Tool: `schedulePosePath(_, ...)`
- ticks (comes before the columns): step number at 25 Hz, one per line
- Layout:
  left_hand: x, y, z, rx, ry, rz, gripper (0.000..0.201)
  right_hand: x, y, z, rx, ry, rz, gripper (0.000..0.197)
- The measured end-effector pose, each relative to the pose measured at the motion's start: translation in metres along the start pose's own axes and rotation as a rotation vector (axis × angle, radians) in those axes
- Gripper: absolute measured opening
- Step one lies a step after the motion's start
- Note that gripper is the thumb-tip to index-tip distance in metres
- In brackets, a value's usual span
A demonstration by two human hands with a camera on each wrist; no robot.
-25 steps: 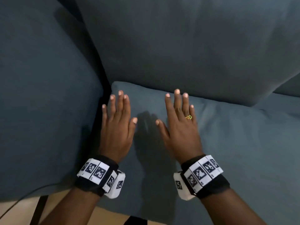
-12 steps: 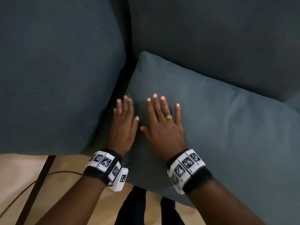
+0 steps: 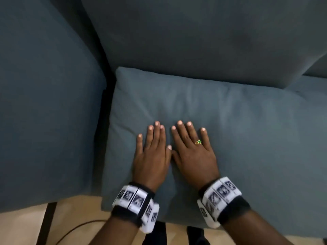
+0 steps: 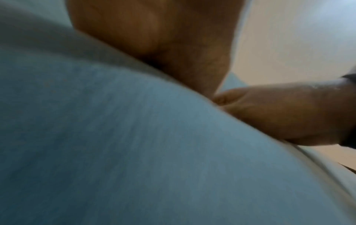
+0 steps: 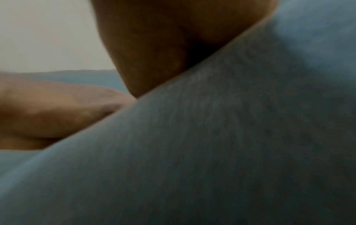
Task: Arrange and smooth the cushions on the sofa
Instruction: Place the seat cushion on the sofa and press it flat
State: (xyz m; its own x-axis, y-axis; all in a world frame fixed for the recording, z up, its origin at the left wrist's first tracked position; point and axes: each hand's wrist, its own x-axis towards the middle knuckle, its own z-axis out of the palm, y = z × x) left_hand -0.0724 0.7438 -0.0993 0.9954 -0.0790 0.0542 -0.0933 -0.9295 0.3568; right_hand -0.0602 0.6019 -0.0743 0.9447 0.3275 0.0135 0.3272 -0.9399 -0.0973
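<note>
Nearest, both wrists wear black bands with white tags above the tan floor (image 3: pixel 74 214), where a dark cable (image 3: pixel 77 227) curves. The left hand (image 3: pixel 150 154) and right hand (image 3: pixel 192 152) lie flat side by side, thumbs almost touching, each grip released with straight fingers pressing the front left part of the blue seat cushion (image 3: pixel 247 138); a green-stoned ring (image 3: pixel 198 142) sits on the right one. Left of the cushion, across a dark gap, is another cushion (image 3: pixel 44 112), and beyond it the back cushion (image 3: pixel 194 41) rests on its rear edge.
</note>
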Motion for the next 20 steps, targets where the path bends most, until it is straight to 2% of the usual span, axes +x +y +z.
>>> schedulePosePath(1,-0.003,0.009,0.000,-0.001,-0.004,-0.009,0.070,-0.008,0.008,0.000,0.031,-0.031,-0.010,0.061)
schedulePosePath(3,0.007,0.020,-0.011,-0.030,0.101,-0.025,0.071,-0.008,0.028,-0.010,0.075,0.032,-0.020,0.062)
schedulePosePath(4,0.007,0.025,-0.015,-0.025,0.138,0.016,0.070,-0.009,0.040,-0.015,0.085,0.046,-0.005,0.063)
schedulePosePath(5,0.005,0.033,-0.012,-0.011,0.129,0.054,0.068,-0.012,0.050,-0.020,0.081,0.013,0.034,0.064)
schedulePosePath(7,0.004,0.047,0.006,0.098,-0.006,0.133,0.066,-0.021,0.075,-0.016,0.021,-0.096,0.104,0.068)
schedulePosePath(8,0.004,0.055,0.016,0.144,-0.058,0.129,0.067,-0.029,0.086,-0.015,0.016,-0.124,0.114,0.071)
schedulePosePath(9,0.005,0.064,0.022,0.137,-0.083,0.099,0.068,-0.036,0.096,-0.017,0.036,-0.102,0.130,0.072)
schedulePosePath(10,0.011,0.074,0.026,0.130,-0.068,0.084,0.069,-0.037,0.108,-0.024,0.053,-0.013,0.159,0.072)
schedulePosePath(11,0.012,0.082,0.028,0.135,-0.042,0.095,0.068,-0.042,0.117,-0.029,0.050,0.056,0.196,0.071)
schedulePosePath(12,0.013,0.097,0.031,0.156,-0.052,0.126,0.068,-0.047,0.129,-0.031,0.053,0.065,0.231,0.069)
schedulePosePath(15,0.012,0.137,0.041,0.216,-0.168,0.185,0.073,-0.070,0.162,-0.023,0.044,-0.124,0.234,0.069)
schedulePosePath(16,0.014,0.150,0.039,0.195,-0.164,0.171,0.075,-0.080,0.173,-0.021,0.074,-0.125,0.219,0.070)
schedulePosePath(18,0.023,0.178,0.031,0.133,-0.059,0.179,0.075,-0.093,0.203,-0.027,0.091,0.000,0.262,0.069)
schedulePosePath(20,0.019,0.199,0.041,0.138,-0.068,0.234,0.073,-0.105,0.228,-0.030,0.109,0.008,0.342,0.067)
